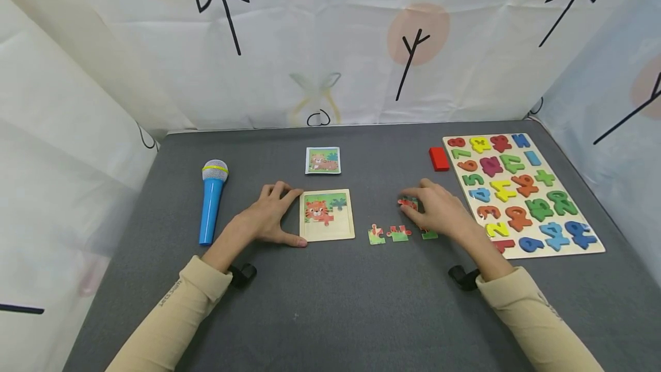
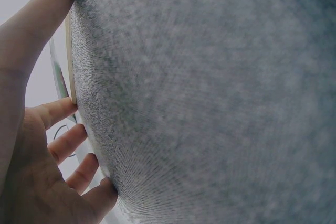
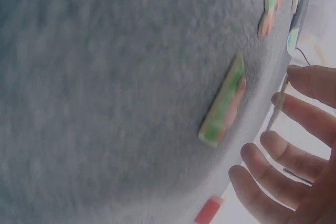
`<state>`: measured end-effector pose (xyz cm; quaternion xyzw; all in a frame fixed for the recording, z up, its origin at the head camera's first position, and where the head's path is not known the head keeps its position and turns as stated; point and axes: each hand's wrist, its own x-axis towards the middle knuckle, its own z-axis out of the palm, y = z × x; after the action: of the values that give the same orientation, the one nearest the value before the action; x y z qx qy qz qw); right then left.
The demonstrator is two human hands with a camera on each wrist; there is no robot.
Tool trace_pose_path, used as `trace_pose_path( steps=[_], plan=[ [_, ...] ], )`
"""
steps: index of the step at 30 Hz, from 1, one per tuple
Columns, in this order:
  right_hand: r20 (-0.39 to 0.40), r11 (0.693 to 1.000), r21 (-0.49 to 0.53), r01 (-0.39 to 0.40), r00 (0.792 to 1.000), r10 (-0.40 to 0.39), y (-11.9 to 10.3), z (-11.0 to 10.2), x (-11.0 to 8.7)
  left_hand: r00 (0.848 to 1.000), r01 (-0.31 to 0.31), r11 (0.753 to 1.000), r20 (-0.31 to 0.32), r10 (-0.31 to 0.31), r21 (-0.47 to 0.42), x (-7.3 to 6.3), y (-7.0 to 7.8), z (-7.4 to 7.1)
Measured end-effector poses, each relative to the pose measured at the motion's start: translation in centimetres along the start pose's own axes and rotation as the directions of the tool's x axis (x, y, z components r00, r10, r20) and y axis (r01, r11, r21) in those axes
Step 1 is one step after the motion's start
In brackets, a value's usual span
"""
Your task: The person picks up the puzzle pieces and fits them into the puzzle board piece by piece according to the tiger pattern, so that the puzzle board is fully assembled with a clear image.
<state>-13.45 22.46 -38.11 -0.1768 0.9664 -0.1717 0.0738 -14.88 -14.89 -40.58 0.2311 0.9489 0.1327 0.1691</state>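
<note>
My left hand [image 1: 271,214] rests against the left side of a small wooden jigsaw tray [image 1: 326,233], its thumb and index finger spread along that edge. The tray shows a tiger's face and some green pieces in its upper part, with bare wood below. Between thumb and index finger, my right hand [image 1: 438,209] pinches a red and green puzzle piece [image 1: 408,203], partly hidden by the fingers in the head view. In the right wrist view the held piece [image 3: 277,109] appears edge-on, off the table. Loose puzzle pieces [image 1: 399,233] lie between the tray and the right hand.
Behind the tray sits a square tiger picture [image 1: 323,161]. A blue toy microphone [image 1: 210,202] lies at the left. A red block [image 1: 439,159] is beside a large board of coloured numbers and letters [image 1: 568,247] on the right. White patterned cloth [image 1: 341,33] hangs behind the table.
</note>
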Motion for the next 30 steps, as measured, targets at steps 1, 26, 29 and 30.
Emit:
trace_pose_path(
  steps=[1,26,29,30],
  plan=[
    [-0.001,1.0,0.0,-0.001,1.0,0.001,-0.1,0.2,0.1,1.0,-0.001,1.0,0.0,0.001,0.001,0.0,0.0,0.0],
    [0.042,0.994,0.0,0.11,0.993,-0.11,-7.6,2.2,3.1,1.0,-0.002,1.0,0.007,0.002,-0.009,-0.1,0.1,-0.2],
    [0.044,0.992,0.004,0.129,0.991,-0.129,-8.3,2.4,3.4,1.0,-0.006,1.0,0.007,0.006,-0.013,-0.1,0.1,-0.2],
    [0.043,0.991,0.002,0.133,0.99,-0.133,-8.5,2.5,3.5,1.0,-0.008,1.0,0.005,0.008,-0.011,-0.1,0.1,-0.2]
  ],
)
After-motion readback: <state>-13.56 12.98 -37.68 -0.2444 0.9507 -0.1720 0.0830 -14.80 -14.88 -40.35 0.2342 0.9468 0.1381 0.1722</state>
